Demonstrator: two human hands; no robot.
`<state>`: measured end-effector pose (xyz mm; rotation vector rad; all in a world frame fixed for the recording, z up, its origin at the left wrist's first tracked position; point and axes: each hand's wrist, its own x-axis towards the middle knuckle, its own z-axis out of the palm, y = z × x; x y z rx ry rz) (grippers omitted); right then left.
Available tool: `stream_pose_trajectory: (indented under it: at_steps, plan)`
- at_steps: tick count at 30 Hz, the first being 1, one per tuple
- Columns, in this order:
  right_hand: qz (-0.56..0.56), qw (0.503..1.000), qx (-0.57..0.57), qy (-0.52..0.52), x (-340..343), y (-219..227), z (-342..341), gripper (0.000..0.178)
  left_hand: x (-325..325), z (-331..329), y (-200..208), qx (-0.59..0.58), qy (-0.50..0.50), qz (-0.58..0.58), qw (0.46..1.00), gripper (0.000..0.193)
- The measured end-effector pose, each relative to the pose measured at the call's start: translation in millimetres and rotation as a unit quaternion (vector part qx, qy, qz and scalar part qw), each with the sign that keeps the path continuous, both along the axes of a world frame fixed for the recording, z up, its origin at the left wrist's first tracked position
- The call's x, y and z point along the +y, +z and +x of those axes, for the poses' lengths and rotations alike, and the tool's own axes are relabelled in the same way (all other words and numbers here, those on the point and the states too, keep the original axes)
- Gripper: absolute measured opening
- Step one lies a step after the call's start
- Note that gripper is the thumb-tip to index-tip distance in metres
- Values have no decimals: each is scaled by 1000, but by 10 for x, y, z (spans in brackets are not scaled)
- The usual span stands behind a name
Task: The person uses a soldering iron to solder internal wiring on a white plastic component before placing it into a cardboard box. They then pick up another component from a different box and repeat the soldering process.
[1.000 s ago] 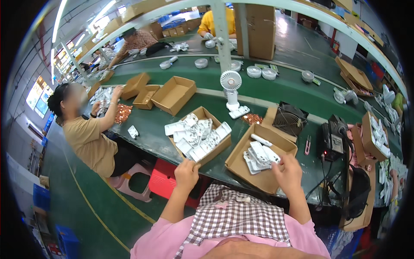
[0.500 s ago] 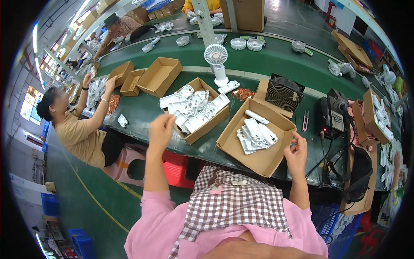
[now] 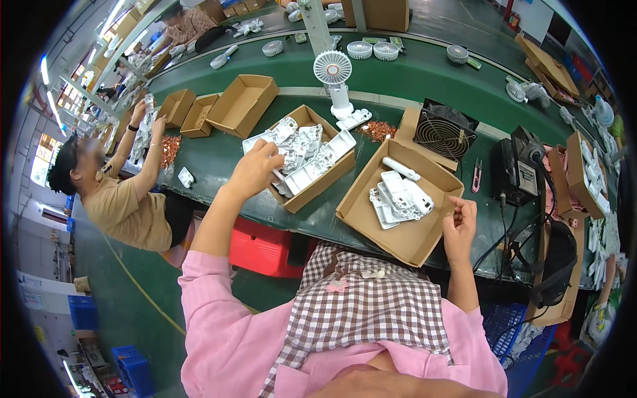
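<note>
Probably light, stiff and slick, the white plastic housings (image 3: 307, 149) suit an edge grip beneath the half-curled left hand (image 3: 257, 167), hold unclear; the half-open right hand (image 3: 460, 229) seems empty.

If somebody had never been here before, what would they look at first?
Probably the little white fan, standing upright on the green table behind the cardboard boxes. Next might come the jumble of white plastic parts filling the box by the person's left hand. The bright red thing below the table's near edge stands out too.
</note>
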<state>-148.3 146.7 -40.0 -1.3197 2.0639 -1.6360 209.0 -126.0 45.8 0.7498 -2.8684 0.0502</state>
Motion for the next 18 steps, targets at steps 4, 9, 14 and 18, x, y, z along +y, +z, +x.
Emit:
stream_pose_trajectory:
  at_steps: [4, 9, 14, 18]
  plan:
    - [-61, 998, 12, -22, -3, -98, 65, 33, -91, 82, 182, -16, 74, -9, 997, 18]
    - [-128, 978, -162, -14, -1, -249, 140, 37, -16, 25, 323, 57, 230, 179, 955, 20]
    - [-108, 987, -117, 4, 6, -307, 80, 41, 281, -365, -170, 96, 109, 116, 983, 21]
    - [-95, 989, -117, 1, 19, -309, 80, 41, 437, -452, -323, 100, 104, 117, 982, 33]
